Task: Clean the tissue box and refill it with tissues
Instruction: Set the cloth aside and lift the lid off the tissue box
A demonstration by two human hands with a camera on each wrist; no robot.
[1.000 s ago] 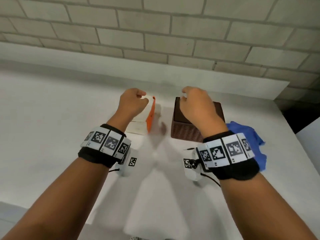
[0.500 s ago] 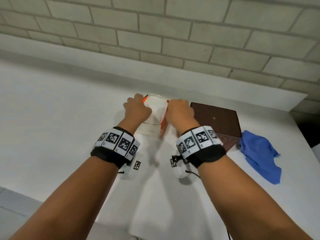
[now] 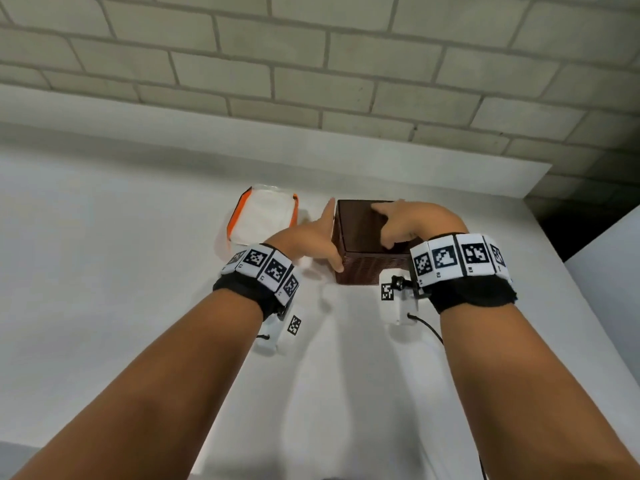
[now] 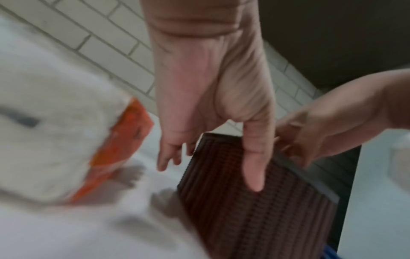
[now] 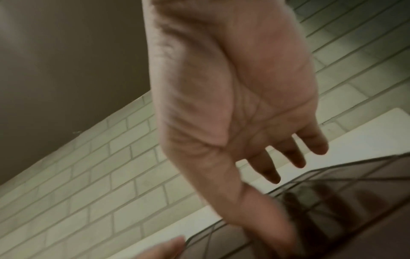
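Note:
The brown woven tissue box [image 3: 360,223] stands on the white table [image 3: 138,271], its glossy top [image 5: 346,196] closed. My left hand [image 3: 322,233] lies flat against its left side, fingers straight, thumb [image 4: 252,163] on the woven front wall [image 4: 266,219]. My right hand [image 3: 391,225] rests on the top with fingers spread and straight; the right wrist view shows its fingertips [image 5: 297,157] just over the lid. The tissue pack [image 3: 263,216], white with orange edges, lies on the table left of the box, and neither hand touches it.
A white ledge [image 3: 346,157] and a brick wall [image 3: 311,64] close off the back. The table's right edge [image 3: 554,258] drops into a dark gap. A sliver of blue cloth [image 4: 397,254] shows beside the box's right side.
Both hands have let go of the tissue pack and moved right to the brown box. The pack now lies flat on the table.

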